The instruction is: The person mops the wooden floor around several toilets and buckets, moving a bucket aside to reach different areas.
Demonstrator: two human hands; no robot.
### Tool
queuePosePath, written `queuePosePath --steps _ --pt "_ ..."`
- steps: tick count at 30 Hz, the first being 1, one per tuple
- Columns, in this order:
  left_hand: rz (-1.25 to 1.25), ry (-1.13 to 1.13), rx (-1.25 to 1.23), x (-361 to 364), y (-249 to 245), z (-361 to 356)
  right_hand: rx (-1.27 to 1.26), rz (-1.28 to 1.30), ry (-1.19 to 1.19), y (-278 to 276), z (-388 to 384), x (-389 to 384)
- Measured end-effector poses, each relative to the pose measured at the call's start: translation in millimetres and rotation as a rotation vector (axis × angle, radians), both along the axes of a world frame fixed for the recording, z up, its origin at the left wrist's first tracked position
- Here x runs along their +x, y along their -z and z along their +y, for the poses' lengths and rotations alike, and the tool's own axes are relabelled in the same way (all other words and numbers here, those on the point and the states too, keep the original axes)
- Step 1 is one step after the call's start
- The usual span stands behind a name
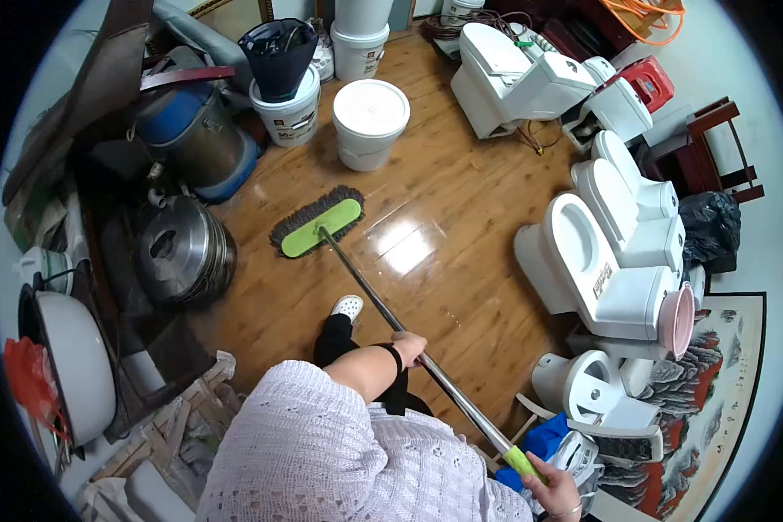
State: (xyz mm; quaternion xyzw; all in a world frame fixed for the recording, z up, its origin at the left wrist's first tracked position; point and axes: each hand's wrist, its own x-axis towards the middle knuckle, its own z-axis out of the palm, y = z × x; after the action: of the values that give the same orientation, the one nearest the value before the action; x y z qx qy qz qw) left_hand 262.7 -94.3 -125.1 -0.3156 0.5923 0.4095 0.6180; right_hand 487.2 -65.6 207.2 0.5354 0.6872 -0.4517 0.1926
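Head view: the left hand [409,346] is closed tight around the middle of the shiny pole [364,283] of a mop [316,223]. It has a black band on the wrist. The right hand [555,492] is closed on the green grip [519,458] at the top end of the pole, low down and close to the body. The mop's flat green head lies on the wooden floor [444,174], far out in front of the left hand. A foot in a white shoe [348,306] stands just ahead of the left hand, beside the pole. Past the mop, further from both hands, stands a white bucket [371,122] with its lid on. Near the right hand, and on beyond it, white toilets [605,278] sit in a row on the floor. Off to the other side of the left hand, well apart from it, is a round metal pot [183,252]. The floor shines bright between the mop and the toilets.
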Motion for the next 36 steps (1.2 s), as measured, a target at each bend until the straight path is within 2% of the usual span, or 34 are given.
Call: queuePosePath --steps 2,4,5,6,8,9,10,11,12,14,15,18,22,24,27,30,32,34,36 --pt "-0.01 0.147 0.188 54.8 -2.5 -1.5 0.133 -0.054 -0.092 -15.2 -1.7 47.1" --pt "-0.164 0.265 0.294 111.1 13.5 9.1 0.169 -0.11 -0.15 -18.7 3.9 115.6" --pt "-0.252 0.318 0.41 129.7 3.0 10.3 0.136 -0.227 -0.079 -40.6 2.5 109.5" --pt "-0.229 0.499 0.419 134.7 -35.5 14.0 0.2 -0.072 -0.114 -52.6 0.4 121.4" --pt "-0.38 0.579 0.521 174.5 -32.1 22.9 0.27 -0.195 -0.038 -81.7 -5.9 137.5" --pt "-0.391 0.531 0.523 196.6 -26.8 27.8 0.273 -0.19 -0.036 -92.2 -8.7 146.2" --pt "-0.332 0.564 0.499 196.5 -57.3 30.5 0.378 -0.113 -0.115 -99.8 -11.5 155.3" --pt "-0.325 0.373 0.412 216.7 -52.6 35.4 0.485 -0.033 -0.193 -104.8 -12.4 159.5" --pt "-0.318 0.182 0.326 229.7 -55.0 37.9 0.494 -0.023 -0.189 -109.6 -11.2 156.2" --pt "-0.318 0.106 0.273 226.8 -55.4 43.8 0.354 -0.114 -0.018 -116.1 -8.9 143.0" --pt "-0.327 0.022 0.214 222.9 -58.1 44.6 0.341 -0.119 -0.09 -111.7 -1.4 146.4" --pt "-0.276 0.011 0.22 200.7 -47.5 51.2 0.328 -0.007 -0.055 -103.5 12.8 135.4" --pt "-0.224 -0.096 0.234 149.0 -32.6 52.7 0.286 -0.05 -0.085 -85.3 32.6 101.2" --pt "-0.193 -0.14 0.214 112.3 -23.2 47.5 0.307 -0.035 -0.103 -78.1 29.4 55.5" --pt "-0.138 -0.201 0.251 44.6 -15.9 30.3 0.373 0.054 -0.268 -67.3 22.5 -16.0" --pt "-0.044 -0.184 0.263 -29.7 -19.8 12.0 0.415 0.067 -0.225 -44.2 11.9 -72.6" --pt "0.02 -0.167 0.297 -72.1 6.4 4.9 0.538 0.039 -0.388 -34.0 2.9 -121.4" --pt "0.122 -0.134 0.299 -113.4 43.7 -3.4 0.483 0.026 -0.439 7.4 1.0 -133.6" --pt "0.255 -0.262 0.226 -155.3 42.1 -15.7 0.395 0.06 -0.356 41.3 -8.5 -159.7"
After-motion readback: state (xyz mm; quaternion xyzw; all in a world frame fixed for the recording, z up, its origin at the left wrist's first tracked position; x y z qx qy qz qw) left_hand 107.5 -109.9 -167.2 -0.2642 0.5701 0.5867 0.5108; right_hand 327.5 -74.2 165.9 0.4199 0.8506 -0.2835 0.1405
